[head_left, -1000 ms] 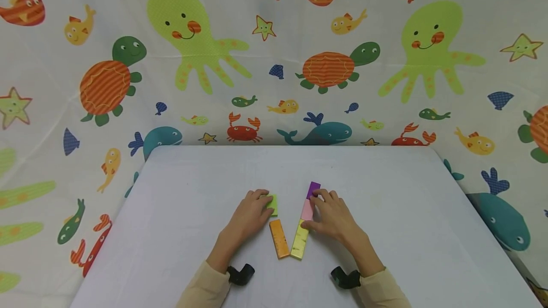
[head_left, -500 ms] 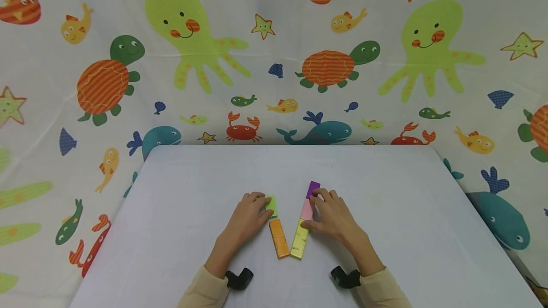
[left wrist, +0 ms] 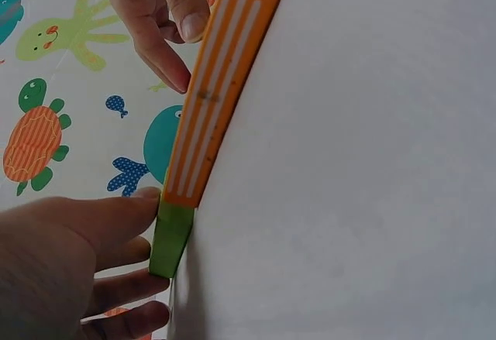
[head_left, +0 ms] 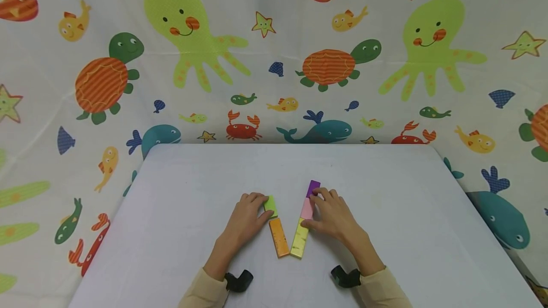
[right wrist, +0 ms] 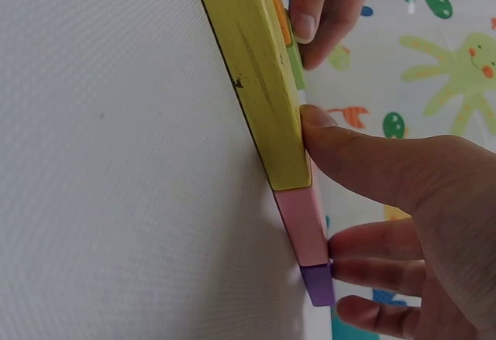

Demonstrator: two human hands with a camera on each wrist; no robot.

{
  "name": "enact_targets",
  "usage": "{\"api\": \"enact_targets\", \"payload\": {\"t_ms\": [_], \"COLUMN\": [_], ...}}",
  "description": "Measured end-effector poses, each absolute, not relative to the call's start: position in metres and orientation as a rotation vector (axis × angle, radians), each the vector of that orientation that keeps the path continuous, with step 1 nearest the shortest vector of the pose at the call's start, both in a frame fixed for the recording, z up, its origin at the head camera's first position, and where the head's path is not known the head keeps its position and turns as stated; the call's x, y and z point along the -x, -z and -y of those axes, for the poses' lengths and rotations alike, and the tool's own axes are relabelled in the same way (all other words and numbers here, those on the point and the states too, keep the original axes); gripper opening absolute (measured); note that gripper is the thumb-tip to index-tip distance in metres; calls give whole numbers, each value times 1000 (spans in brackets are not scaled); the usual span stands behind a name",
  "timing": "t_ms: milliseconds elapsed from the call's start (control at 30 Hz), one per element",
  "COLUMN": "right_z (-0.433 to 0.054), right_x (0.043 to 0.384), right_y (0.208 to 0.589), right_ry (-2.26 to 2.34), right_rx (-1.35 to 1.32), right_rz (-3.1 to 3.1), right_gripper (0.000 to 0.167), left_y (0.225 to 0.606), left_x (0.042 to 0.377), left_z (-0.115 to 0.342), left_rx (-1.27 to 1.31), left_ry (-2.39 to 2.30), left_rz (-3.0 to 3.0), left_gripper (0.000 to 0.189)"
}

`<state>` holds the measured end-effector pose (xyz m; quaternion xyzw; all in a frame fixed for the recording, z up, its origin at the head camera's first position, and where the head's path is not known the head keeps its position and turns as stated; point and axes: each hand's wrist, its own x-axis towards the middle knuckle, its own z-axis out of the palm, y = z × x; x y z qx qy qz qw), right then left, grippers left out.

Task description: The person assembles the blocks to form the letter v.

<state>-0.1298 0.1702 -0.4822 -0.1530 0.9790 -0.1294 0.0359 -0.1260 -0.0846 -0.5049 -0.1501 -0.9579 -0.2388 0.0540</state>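
In the head view, two rows of coloured blocks form a V on a white table. My left hand [head_left: 244,217] holds a small green block [head_left: 271,206] between thumb and fingertips. The green block sits against the far end of a longer orange block [head_left: 279,238]. My right hand [head_left: 336,215] rests along the other row, with its thumb touching a yellow block [head_left: 299,240] and its fingertips by a pink block [head_left: 307,209] and a purple block [head_left: 313,188]. Seen from the right wrist, yellow, pink and purple join end to end [right wrist: 302,224].
A white cloth-like tabletop [head_left: 192,179] surrounds the blocks. Behind it hangs a curtain [head_left: 257,70] printed with sea animals. A black wrist device [head_left: 239,280] sits on the left wrist, another black device [head_left: 345,277] on the right.
My left hand has turned the green block so it slants in line with the orange one, its far end shifting left. My right hand and its row stay still.
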Motion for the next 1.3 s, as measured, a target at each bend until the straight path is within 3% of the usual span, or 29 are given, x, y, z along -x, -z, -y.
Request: {"api": "enact_targets", "payload": {"t_ms": [1300], "right_z": [-167], "right_x": [132], "right_y": [479], "right_ry": [385], "right_rx": [468], "right_rz": [-3018], "right_gripper": [78], "left_y": [502], "left_x": [129], "left_z": [87], "left_rx": [448], "left_ry": [711], "left_rz": [2966], "left_gripper": [45]}}
